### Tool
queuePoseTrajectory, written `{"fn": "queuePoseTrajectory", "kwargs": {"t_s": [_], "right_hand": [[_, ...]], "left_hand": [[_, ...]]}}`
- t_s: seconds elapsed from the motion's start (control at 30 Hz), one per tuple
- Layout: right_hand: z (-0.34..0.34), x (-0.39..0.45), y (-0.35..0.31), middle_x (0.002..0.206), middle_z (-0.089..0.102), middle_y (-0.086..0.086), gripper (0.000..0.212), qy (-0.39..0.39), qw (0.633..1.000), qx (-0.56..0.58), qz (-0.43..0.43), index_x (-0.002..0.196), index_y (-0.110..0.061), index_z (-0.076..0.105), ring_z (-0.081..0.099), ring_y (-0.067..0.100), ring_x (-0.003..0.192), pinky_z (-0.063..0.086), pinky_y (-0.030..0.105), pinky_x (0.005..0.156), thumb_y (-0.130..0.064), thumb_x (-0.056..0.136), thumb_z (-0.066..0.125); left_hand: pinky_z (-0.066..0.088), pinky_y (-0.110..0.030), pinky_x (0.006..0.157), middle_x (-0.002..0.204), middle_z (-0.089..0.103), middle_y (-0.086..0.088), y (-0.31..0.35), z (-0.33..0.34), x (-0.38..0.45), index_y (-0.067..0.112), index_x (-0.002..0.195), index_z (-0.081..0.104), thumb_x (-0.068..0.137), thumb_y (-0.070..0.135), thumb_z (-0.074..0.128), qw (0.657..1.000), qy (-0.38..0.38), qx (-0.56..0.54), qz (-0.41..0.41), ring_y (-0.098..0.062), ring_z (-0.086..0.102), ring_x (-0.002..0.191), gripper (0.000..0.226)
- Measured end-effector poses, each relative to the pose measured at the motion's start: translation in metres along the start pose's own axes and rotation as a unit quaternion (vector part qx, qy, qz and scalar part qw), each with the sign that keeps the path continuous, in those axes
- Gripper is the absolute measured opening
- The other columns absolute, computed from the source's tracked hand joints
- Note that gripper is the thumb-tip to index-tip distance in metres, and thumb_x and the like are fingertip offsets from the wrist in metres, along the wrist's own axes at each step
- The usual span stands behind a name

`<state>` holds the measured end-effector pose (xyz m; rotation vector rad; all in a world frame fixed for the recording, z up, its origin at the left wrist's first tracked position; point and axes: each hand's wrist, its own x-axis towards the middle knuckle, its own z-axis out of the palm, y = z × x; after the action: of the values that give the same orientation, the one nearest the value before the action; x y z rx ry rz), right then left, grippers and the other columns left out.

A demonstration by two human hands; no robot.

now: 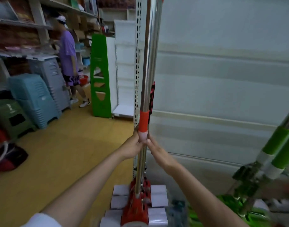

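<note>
Both hands are gripping the red mop (pixel 150 63), which is standing upright against the white shelving (pixel 124 71): the left hand (pixel 132 145) is curling its fingers round the pole just under the red sleeve, the right hand (pixel 157 152) closing on it opposite. Since they are holding low on a tall, slick pole, its top is risking swinging over and toppling the green mops (pixel 271 161) leaning nearby.
</note>
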<state>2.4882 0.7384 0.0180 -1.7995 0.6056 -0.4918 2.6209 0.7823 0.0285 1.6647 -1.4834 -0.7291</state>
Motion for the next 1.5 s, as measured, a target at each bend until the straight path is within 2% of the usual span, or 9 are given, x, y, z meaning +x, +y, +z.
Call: {"fn": "queuePoseTrajectory", "kwargs": {"t_s": [0.1, 0.27, 0.6, 0.73, 0.83, 0.97, 1.07, 1.27, 1.5], "right_hand": [[0.01, 0.003, 0.0, 0.142, 0.027, -0.01, 0.048, 0.016, 0.999, 0.021, -0.02, 0.149, -0.014, 0.015, 0.025, 0.002, 0.132, 0.027, -0.01, 0.087, -0.02, 0.103, 0.024], [0.016, 0.012, 0.007, 0.141, 0.048, 0.006, 0.045, 0.066, 0.997, 0.035, -0.003, 0.144, -0.013, 0.035, 0.044, 0.016, 0.131, 0.036, 0.03, 0.111, -0.029, 0.102, 0.029], [0.019, 0.034, 0.004, 0.128, 0.061, 0.008, 0.046, 0.137, 0.99, 0.012, 0.035, 0.135, -0.02, 0.048, 0.057, 0.018, 0.119, 0.045, 0.041, 0.103, -0.044, 0.098, 0.035], [0.023, 0.039, -0.001, 0.13, 0.06, 0.007, 0.048, 0.143, 0.989, 0.005, 0.046, 0.137, -0.022, 0.046, 0.056, 0.018, 0.121, 0.045, 0.041, 0.103, -0.047, 0.097, 0.033], [0.019, 0.039, -0.018, 0.13, 0.059, 0.008, 0.044, 0.119, 0.991, -0.011, 0.06, 0.135, -0.015, 0.045, 0.055, 0.02, 0.121, 0.044, 0.038, 0.104, -0.036, 0.097, 0.042], [-0.015, 0.052, -0.093, 0.113, 0.059, 0.005, 0.041, 0.182, 0.983, -0.015, -0.029, 0.126, -0.01, 0.047, 0.057, 0.019, 0.105, 0.046, 0.026, 0.088, -0.024, 0.088, 0.056], [-0.035, 0.06, -0.172, 0.089, 0.055, -0.003, 0.02, 0.224, 0.963, -0.045, -0.143, 0.108, -0.012, 0.049, 0.054, 0.013, 0.087, 0.042, 0.012, 0.067, -0.019, 0.09, 0.055], [-0.066, 0.068, -0.294, 0.109, 0.054, -0.003, 0.035, 0.316, 0.905, -0.116, -0.258, 0.129, -0.019, 0.045, 0.051, 0.012, 0.1, 0.034, 0.018, 0.076, -0.021, 0.095, 0.048], [-0.076, 0.073, -0.321, 0.117, 0.06, 0.011, 0.036, 0.384, 0.878, -0.158, -0.239, 0.128, -0.015, 0.044, 0.058, 0.029, 0.105, 0.046, 0.04, 0.091, -0.023, 0.094, 0.048]], "left_hand": [[0.044, -0.023, 0.086, 0.134, 0.046, -0.008, -0.003, 0.004, -0.003, 0.021, 0.148, 0.002, 0.097, 0.023, 0.042, 1.0, 0.018, -0.002, -0.023, -0.019, 0.053, 0.111, 0.065], [0.044, -0.017, 0.071, 0.114, 0.055, -0.009, -0.001, 0.009, -0.003, 0.02, 0.147, 0.003, 0.097, 0.018, 0.04, 0.999, 0.038, 0.0, -0.022, -0.014, 0.056, 0.09, 0.062], [0.04, -0.007, 0.051, 0.086, 0.051, 0.005, -0.006, 0.005, 0.02, 0.019, 0.143, 0.008, 0.096, 0.017, 0.042, 0.999, 0.025, 0.012, -0.018, -0.004, 0.053, 0.071, 0.058], [0.044, -0.014, 0.061, 0.092, 0.055, -0.001, -0.012, 0.001, 0.024, 0.019, 0.141, 0.015, 0.096, 0.017, 0.042, 0.999, 0.025, 0.012, -0.028, -0.01, 0.057, 0.078, 0.052], [0.049, -0.027, 0.089, 0.118, 0.053, -0.003, -0.005, -0.015, 0.021, 0.024, 0.137, 0.023, 0.094, 0.015, 0.046, 0.999, -0.024, 0.02, -0.027, -0.017, 0.056, 0.108, 0.049], [0.036, -0.036, 0.11, 0.147, 0.033, 0.001, 0.045, -0.069, 0.025, 0.025, 0.146, 0.011, 0.083, 0.026, 0.066, 0.999, -0.02, -0.029, 0.013, -0.019, 0.034, 0.137, 0.083], [0.036, -0.034, 0.109, 0.153, 0.027, 0.0, 0.109, -0.108, 0.032, 0.019, 0.149, 0.006, 0.085, 0.025, 0.063, 0.99, 0.074, -0.065, 0.096, -0.018, 0.032, 0.139, 0.086], [0.04, -0.032, 0.103, 0.148, 0.034, -0.004, 0.228, -0.164, 0.044, 0.016, 0.147, 0.018, 0.089, 0.02, 0.057, 0.945, 0.22, -0.074, 0.23, -0.02, 0.039, 0.133, 0.07], [0.051, -0.039, 0.088, 0.123, 0.059, -0.01, 0.254, -0.164, 0.052, 0.012, 0.13, 0.044, 0.087, 0.019, 0.053, 0.951, 0.236, 0.002, 0.202, -0.028, 0.06, 0.105, 0.044]]}}
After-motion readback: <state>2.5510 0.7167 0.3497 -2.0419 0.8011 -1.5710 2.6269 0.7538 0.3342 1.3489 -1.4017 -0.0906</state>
